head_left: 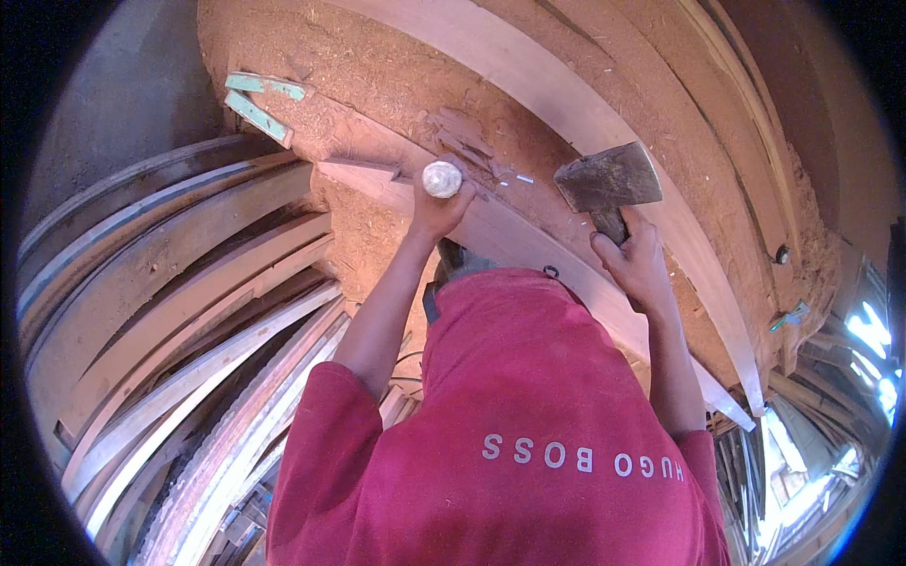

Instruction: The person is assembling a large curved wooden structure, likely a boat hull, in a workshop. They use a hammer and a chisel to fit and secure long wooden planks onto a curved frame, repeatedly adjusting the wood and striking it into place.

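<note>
My left hand [439, 215] is closed around an upright chisel; only its round, whitish handle end [442, 179] shows, and its blade is hidden below the fist. Under that hand lies a long reddish plank [514, 236], running diagonally from upper left to lower right, with a stepped notch near its left part. My right hand [634, 257] grips the short handle of a hatchet. The dark, wedge-shaped hatchet head [609, 177] is raised to the right of the chisel, apart from it, with its wide edge facing right.
Pale green-painted wood pieces [260, 118] lie at the upper left. A long curved-looking board [528, 71] crosses beyond my hands on sawdust-covered ground [377, 57]. Wood splinters [462, 141] lie near the chisel. Stacked timber [179, 208] fills the left side; more lumber [816, 406] is at right.
</note>
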Action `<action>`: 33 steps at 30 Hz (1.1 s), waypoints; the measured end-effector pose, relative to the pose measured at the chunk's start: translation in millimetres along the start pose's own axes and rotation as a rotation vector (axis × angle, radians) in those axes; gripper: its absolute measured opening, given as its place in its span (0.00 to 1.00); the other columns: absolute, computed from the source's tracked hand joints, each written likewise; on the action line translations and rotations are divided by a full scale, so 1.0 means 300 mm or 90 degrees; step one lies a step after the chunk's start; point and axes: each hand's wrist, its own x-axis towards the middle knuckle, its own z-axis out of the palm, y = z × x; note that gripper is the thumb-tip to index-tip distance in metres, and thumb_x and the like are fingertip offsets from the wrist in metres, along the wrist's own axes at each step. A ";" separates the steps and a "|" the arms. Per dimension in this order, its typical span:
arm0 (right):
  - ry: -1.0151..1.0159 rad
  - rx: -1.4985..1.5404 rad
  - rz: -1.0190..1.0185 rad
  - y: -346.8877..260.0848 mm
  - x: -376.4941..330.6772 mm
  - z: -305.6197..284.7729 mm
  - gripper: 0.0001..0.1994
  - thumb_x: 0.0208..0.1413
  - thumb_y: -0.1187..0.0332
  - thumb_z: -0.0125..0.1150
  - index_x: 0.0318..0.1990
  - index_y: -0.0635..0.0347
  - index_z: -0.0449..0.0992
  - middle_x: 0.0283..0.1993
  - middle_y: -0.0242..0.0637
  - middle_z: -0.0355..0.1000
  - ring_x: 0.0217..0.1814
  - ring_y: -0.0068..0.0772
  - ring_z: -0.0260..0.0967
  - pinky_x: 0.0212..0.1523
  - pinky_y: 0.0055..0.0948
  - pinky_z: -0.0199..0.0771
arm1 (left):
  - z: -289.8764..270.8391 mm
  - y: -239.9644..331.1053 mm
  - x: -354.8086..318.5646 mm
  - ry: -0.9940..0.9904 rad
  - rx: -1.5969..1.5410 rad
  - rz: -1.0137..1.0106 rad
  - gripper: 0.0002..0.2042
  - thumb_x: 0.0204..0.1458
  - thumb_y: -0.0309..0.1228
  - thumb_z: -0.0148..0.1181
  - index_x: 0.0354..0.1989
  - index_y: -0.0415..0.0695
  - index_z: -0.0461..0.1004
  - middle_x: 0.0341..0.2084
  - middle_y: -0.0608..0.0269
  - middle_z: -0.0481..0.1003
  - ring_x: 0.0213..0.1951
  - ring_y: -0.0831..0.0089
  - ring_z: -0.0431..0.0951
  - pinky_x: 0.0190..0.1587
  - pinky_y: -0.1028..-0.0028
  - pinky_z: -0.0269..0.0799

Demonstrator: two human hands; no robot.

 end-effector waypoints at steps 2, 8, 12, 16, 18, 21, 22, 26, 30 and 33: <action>-0.018 -0.015 0.017 -0.021 -0.008 -0.002 0.15 0.47 0.65 0.64 0.39 0.67 0.73 0.28 0.54 0.72 0.31 0.54 0.72 0.34 0.44 0.70 | 0.005 0.012 0.006 0.000 -0.118 0.009 0.07 0.46 0.21 0.62 0.30 0.42 0.69 0.25 0.69 0.70 0.30 0.77 0.72 0.35 0.74 0.69; -0.032 -0.013 -0.040 -0.107 -0.007 -0.003 0.15 0.48 0.67 0.63 0.41 0.66 0.74 0.26 0.46 0.70 0.29 0.40 0.69 0.33 0.38 0.69 | 0.007 0.038 0.020 -0.031 -0.092 0.005 0.07 0.45 0.19 0.61 0.28 0.42 0.68 0.24 0.70 0.68 0.30 0.79 0.70 0.34 0.75 0.68; -0.038 -0.013 -0.086 -0.134 -0.007 0.001 0.16 0.48 0.65 0.64 0.41 0.67 0.73 0.31 0.56 0.73 0.37 0.58 0.74 0.39 0.47 0.73 | 0.011 0.034 0.015 -0.049 -0.130 0.011 0.07 0.46 0.18 0.60 0.29 0.42 0.68 0.24 0.70 0.68 0.30 0.80 0.70 0.34 0.76 0.69; -0.053 -0.050 -0.120 -0.136 -0.011 0.008 0.16 0.49 0.64 0.64 0.40 0.68 0.73 0.34 0.58 0.74 0.40 0.60 0.74 0.41 0.48 0.73 | 0.020 0.031 0.006 -0.018 -0.154 -0.035 0.07 0.46 0.17 0.59 0.29 0.42 0.68 0.24 0.70 0.68 0.29 0.80 0.69 0.33 0.76 0.69; -0.047 -0.038 -0.140 -0.136 -0.013 0.011 0.16 0.49 0.64 0.64 0.39 0.68 0.72 0.33 0.58 0.74 0.39 0.61 0.74 0.41 0.49 0.73 | 0.022 0.033 0.007 -0.014 -0.183 -0.029 0.07 0.46 0.17 0.59 0.29 0.42 0.69 0.24 0.70 0.68 0.29 0.80 0.70 0.33 0.75 0.69; -0.062 -0.041 -0.145 -0.143 -0.016 0.012 0.15 0.49 0.64 0.64 0.38 0.69 0.72 0.31 0.58 0.73 0.37 0.62 0.73 0.39 0.49 0.72 | 0.015 0.035 0.012 -0.047 -0.110 0.031 0.07 0.46 0.17 0.59 0.30 0.41 0.69 0.25 0.70 0.69 0.29 0.80 0.70 0.32 0.75 0.69; -0.072 -0.043 -0.141 -0.148 -0.015 0.009 0.15 0.49 0.64 0.63 0.37 0.69 0.72 0.31 0.58 0.73 0.37 0.62 0.73 0.39 0.50 0.72 | 0.012 0.034 0.013 -0.050 -0.097 0.033 0.07 0.47 0.17 0.58 0.31 0.41 0.69 0.25 0.70 0.69 0.30 0.79 0.70 0.33 0.74 0.69; -0.084 -0.079 -0.164 -0.190 -0.015 -0.015 0.15 0.50 0.64 0.63 0.37 0.68 0.72 0.30 0.59 0.73 0.36 0.63 0.73 0.39 0.51 0.72 | 0.017 0.017 0.002 -0.077 -0.081 0.008 0.07 0.47 0.18 0.59 0.33 0.41 0.70 0.29 0.68 0.71 0.36 0.76 0.72 0.39 0.72 0.70; -0.086 -0.056 -0.221 -0.256 -0.025 -0.031 0.15 0.51 0.63 0.61 0.38 0.68 0.73 0.34 0.58 0.74 0.38 0.62 0.73 0.41 0.52 0.73 | 0.049 -0.020 -0.021 0.011 -0.097 -0.056 0.09 0.49 0.22 0.63 0.38 0.41 0.71 0.37 0.64 0.75 0.45 0.73 0.75 0.47 0.70 0.72; -0.068 -0.085 -0.289 -0.309 -0.042 -0.012 0.16 0.51 0.65 0.61 0.44 0.65 0.74 0.36 0.57 0.74 0.39 0.59 0.74 0.40 0.49 0.74 | 0.048 -0.055 -0.021 -0.050 -0.002 0.085 0.18 0.48 0.25 0.66 0.48 0.39 0.69 0.43 0.60 0.76 0.45 0.73 0.76 0.47 0.70 0.74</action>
